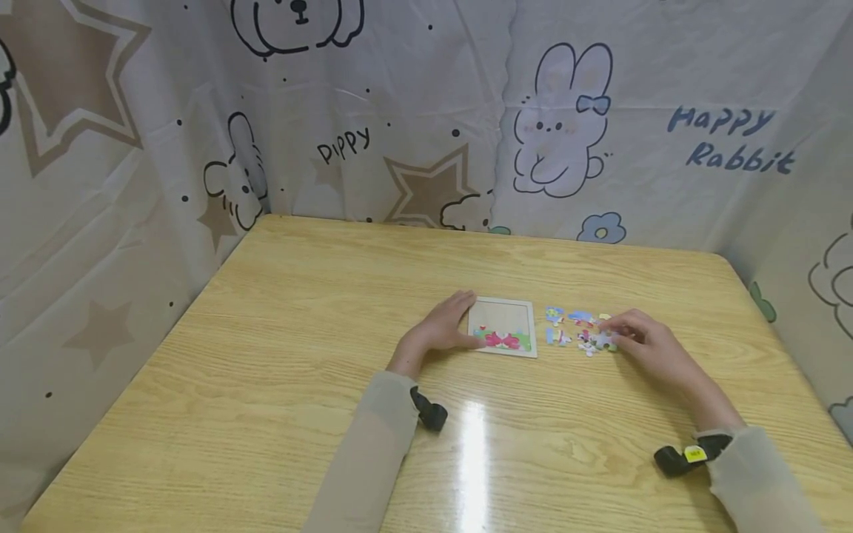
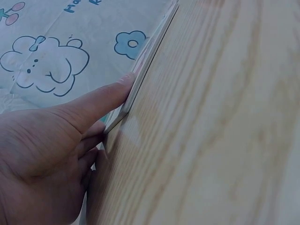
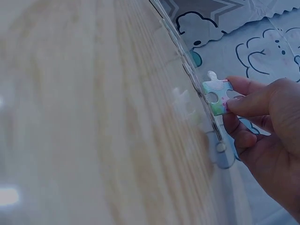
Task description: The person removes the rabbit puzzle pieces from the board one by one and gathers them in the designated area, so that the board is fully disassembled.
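Puzzle piece (image 3: 220, 89) | pinched in right grip (image 1: 651, 346) (one edge hidden) | left grip (image 1: 443, 324) holds tray (image 1: 501, 315)

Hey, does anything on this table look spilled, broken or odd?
Nothing stands out. The left hand touches the tray, the right hand pinches a piece, and loose pieces lie beside the tray with no visible damage.

The right grip (image 3: 276, 136) pinches a jigsaw piece (image 3: 217, 95).

The tabletop (image 1: 266, 385) is glossy, the tray (image 1: 501, 315) probably matt wood.
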A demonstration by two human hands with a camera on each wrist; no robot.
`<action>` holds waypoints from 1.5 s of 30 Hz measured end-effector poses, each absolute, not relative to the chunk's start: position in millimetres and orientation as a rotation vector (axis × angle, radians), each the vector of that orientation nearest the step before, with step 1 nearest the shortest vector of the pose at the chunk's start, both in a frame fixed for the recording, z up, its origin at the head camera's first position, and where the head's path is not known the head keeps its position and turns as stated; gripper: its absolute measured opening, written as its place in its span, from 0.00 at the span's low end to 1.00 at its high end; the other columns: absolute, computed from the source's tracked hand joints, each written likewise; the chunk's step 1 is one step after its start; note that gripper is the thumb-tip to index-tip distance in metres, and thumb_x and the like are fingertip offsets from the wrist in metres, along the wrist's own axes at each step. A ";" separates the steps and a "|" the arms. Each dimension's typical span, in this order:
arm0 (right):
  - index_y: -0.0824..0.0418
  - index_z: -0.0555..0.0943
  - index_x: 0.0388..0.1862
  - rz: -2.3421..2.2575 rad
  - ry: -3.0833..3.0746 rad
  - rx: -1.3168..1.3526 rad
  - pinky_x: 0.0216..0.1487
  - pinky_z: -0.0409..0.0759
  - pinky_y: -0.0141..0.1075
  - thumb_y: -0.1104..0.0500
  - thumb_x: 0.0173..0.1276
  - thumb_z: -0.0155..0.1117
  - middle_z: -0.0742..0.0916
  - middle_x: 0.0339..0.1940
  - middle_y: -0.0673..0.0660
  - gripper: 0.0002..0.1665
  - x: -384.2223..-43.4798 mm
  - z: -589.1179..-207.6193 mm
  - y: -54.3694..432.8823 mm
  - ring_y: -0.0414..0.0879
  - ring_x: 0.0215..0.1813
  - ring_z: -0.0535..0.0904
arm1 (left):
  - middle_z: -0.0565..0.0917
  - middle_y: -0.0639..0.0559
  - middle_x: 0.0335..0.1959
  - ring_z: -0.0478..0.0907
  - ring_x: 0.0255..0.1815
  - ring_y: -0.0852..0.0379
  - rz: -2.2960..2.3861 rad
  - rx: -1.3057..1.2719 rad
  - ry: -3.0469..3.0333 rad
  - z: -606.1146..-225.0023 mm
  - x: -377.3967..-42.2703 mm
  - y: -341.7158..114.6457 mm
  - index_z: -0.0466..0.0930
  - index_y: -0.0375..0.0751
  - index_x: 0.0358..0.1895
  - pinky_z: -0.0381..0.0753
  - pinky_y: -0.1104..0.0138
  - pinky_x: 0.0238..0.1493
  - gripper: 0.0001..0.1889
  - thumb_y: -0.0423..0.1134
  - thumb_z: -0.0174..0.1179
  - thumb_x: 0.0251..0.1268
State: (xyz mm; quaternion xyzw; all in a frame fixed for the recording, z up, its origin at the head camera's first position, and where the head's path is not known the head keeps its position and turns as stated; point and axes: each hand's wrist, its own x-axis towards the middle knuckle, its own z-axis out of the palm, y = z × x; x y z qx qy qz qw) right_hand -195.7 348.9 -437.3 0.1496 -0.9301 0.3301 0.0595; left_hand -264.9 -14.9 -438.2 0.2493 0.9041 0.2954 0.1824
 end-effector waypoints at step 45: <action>0.64 0.82 0.51 0.958 -2.955 0.382 0.38 0.69 0.22 0.65 0.72 0.58 0.82 0.49 0.62 0.12 -196.8 -436.3 360.3 0.25 0.40 0.67 | 0.42 0.51 0.83 0.35 0.84 0.52 0.771 0.713 2.421 -429.3 -275.1 -22.6 0.43 0.45 0.80 0.41 0.57 0.83 0.53 0.50 0.69 0.57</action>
